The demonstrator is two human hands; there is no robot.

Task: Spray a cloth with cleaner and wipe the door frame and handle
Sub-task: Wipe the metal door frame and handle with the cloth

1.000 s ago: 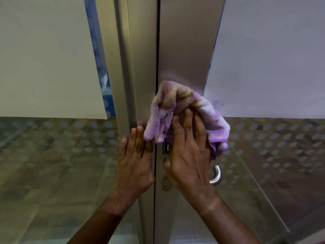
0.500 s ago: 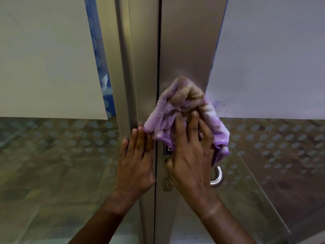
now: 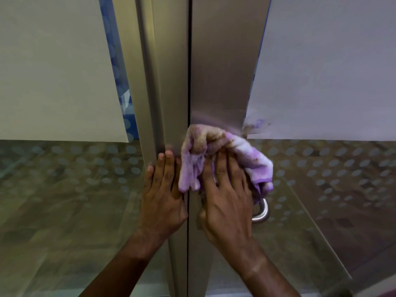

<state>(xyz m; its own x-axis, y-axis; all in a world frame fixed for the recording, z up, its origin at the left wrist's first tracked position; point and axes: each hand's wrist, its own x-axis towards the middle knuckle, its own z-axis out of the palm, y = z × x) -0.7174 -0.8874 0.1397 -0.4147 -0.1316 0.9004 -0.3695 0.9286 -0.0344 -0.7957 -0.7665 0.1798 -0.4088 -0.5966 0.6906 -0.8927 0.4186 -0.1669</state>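
Purple-and-white cloth (image 3: 227, 155), brown-stained — silver door frame (image 3: 220, 71), grey-dotted glass (image 3: 334, 179).

- Brushed silver metal door frame (image 3: 222, 71), the left hand (image 3: 164, 200) flat on it.
- Crumpled purple-and-white cloth (image 3: 246, 153), pressed on it by the right hand (image 3: 227, 202).
- Curved silver metal handle (image 3: 262, 213), just right of the right hand.

Left hand (image 3: 164, 196) is raised palm-forward, fingers straight, close together and pointing up, with its bare forearm (image 3: 120, 269) rising from the lower left. Right hand (image 3: 227, 202) sits just beside it at about the same height, back toward the camera, fingers extended and slightly spread, pressing flat on the cloth (image 3: 192, 168); thumb tucked low on the inner side. Right forearm (image 3: 267, 273) is bare, entering from the lower right.
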